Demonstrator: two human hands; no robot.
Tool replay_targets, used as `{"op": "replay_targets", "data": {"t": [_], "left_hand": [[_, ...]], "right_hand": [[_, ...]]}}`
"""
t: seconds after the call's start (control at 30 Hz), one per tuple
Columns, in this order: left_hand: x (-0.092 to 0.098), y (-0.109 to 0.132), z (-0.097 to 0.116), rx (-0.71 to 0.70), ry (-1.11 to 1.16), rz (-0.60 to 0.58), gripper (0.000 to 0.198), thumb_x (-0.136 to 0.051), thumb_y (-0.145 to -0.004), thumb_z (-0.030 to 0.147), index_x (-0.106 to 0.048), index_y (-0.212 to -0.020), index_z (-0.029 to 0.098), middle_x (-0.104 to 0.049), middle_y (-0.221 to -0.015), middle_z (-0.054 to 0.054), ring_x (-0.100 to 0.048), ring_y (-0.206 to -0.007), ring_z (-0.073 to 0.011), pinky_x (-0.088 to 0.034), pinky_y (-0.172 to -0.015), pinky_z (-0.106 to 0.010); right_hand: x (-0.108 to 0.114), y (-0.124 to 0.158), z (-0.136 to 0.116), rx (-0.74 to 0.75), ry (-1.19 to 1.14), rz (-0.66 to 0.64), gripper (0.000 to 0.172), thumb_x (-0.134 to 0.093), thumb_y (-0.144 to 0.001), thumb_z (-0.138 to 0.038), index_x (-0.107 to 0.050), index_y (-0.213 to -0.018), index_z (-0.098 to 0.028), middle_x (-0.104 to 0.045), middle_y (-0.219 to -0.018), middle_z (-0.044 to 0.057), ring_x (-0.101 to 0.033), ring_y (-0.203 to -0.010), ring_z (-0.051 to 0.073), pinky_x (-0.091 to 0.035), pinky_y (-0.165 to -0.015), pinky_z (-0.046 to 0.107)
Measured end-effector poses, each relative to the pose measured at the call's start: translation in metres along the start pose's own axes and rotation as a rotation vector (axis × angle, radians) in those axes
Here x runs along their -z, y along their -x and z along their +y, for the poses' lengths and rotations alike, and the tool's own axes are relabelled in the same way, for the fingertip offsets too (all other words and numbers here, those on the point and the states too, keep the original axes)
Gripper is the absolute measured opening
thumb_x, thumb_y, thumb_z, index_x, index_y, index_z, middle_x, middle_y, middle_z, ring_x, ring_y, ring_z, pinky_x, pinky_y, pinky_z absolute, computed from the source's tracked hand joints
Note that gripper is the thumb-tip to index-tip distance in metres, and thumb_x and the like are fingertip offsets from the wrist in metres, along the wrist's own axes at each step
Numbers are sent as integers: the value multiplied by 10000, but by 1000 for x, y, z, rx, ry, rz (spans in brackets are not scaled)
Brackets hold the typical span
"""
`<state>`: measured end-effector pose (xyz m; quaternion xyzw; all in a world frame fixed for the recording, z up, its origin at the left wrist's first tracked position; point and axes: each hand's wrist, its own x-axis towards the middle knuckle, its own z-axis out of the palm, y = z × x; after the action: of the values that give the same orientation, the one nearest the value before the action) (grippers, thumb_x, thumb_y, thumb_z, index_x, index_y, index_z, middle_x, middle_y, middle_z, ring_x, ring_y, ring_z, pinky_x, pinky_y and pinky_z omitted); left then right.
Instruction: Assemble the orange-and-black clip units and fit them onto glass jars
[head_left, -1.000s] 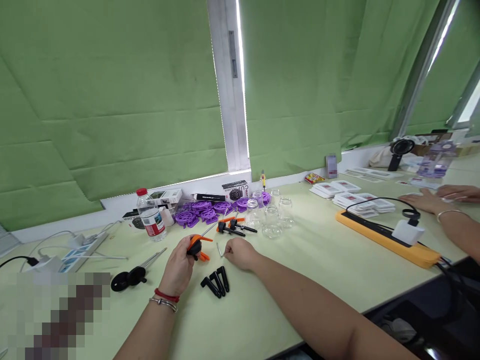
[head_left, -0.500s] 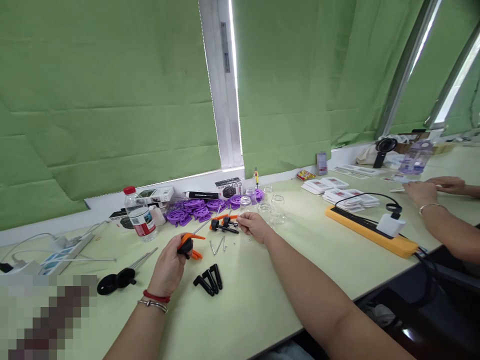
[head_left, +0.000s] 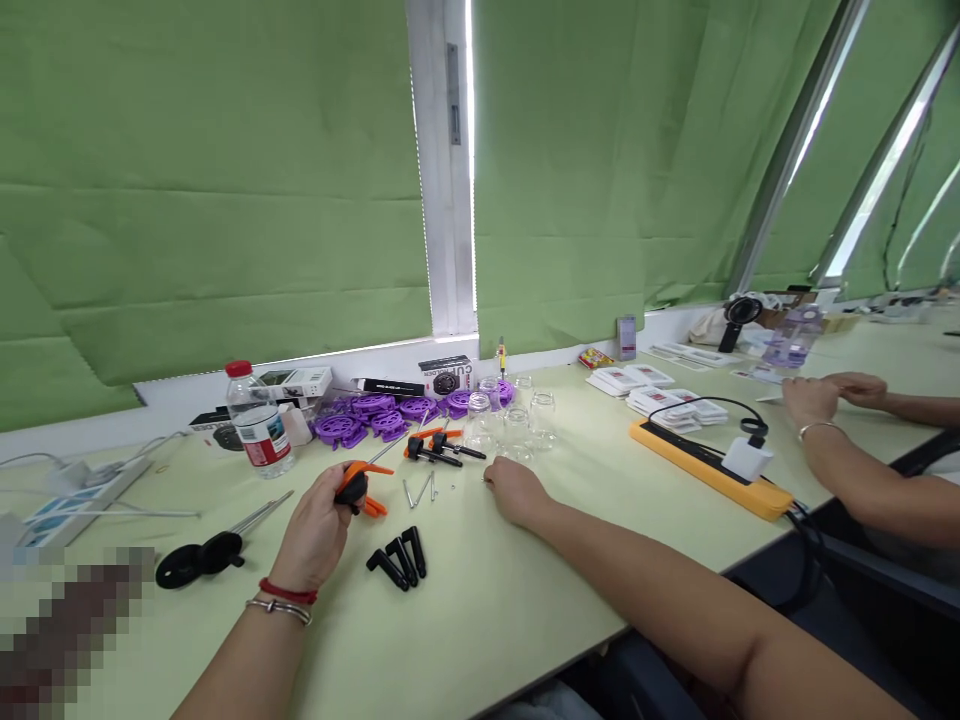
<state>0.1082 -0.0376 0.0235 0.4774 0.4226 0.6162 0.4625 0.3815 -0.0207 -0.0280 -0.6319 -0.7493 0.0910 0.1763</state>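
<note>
Right hand withdrawn from black rods, fingers curled, left hand gripping orange part, "CUP HOLDER" box

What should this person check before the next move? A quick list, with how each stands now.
1. Left hand gripping the orange-and-black piece: ok.
2. Right hand securely holding something: cannot tell; its fingertips are too small and partly hidden.
3. Metal pins lying between the hands: ok.
4. Black L-shaped pieces grouped on the table: ok.
5. Clear jars well away from the right hand: not ok; they stand close behind it.
</note>
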Motion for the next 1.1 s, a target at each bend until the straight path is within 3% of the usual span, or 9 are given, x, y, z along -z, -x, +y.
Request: {"op": "replay_targets", "data": {"t": [0.23, 0.43, 0.57, 0.73, 0.9, 1.1], "left_hand": [[11, -7, -13, 56, 34, -48, 316, -528, -795, 445, -646, -886, 167, -558, -728, -16, -453, -624, -121, -416, -578, -239], [11, -7, -14, 47, 40, -54, 320, -531, -796, 447, -644, -885, 161, -565, -755, -24, -454, -638, -123, -414, -586, -248], [9, -5, -13, 36, 67, -39, 326, -541, -785, 446, -639, -899, 157, -557, -759, -28, -461, -652, -128, -416, -580, -252], [8, -4, -11, 40, 117, -52, 295, -552, -785, 414, -626, -865, 139, -533, -731, -18, -464, -655, -122, -405, -581, -247], [7, -3, -9, 29, 134, -29, 266, -554, -780, 401, -625, -837, 151, -528, -699, -7, -462, -631, -117, -397, -575, -246], [9, -4, -10, 19, 138, -37, 284, -532, -808, 409, -616, -891, 151, -529, -699, -7, -472, -631, -118, -399, -582, -252]], "right_hand": [[-31, -26, -32, 79, 12, 22, 225, -453, -853, -133, -675, -842, -170, -610, -920, 69, -562, -790, 159, -335, -634, 238], [-37, -34, -48, 163, 0, 26, 257, -432, -881, -153, -686, -907, -178, -621, -948, 67, -571, -848, 163, -366, -693, 244], [-27, -31, -47, 418, 61, 30, 285, -451, -855, -88, -661, -1024, -181, -628, -1026, 71, -545, -936, 166, -372, -755, 252], [-13, -43, -60, 790, 300, -23, 219, -468, -863, -99, -677, -898, -156, -666, -879, 72, -516, -897, 189, -353, -752, 290], [-12, -54, -86, 943, 509, -87, 189, -504, -814, -59, -669, -763, -138, -667, -736, 94, -531, -824, 198, -332, -690, 301], [-18, -53, -95, 1025, 604, -73, 154, -502, -809, -60, -645, -805, -119, -644, -689, 101, -539, -753, 197, -327, -640, 298]]}}
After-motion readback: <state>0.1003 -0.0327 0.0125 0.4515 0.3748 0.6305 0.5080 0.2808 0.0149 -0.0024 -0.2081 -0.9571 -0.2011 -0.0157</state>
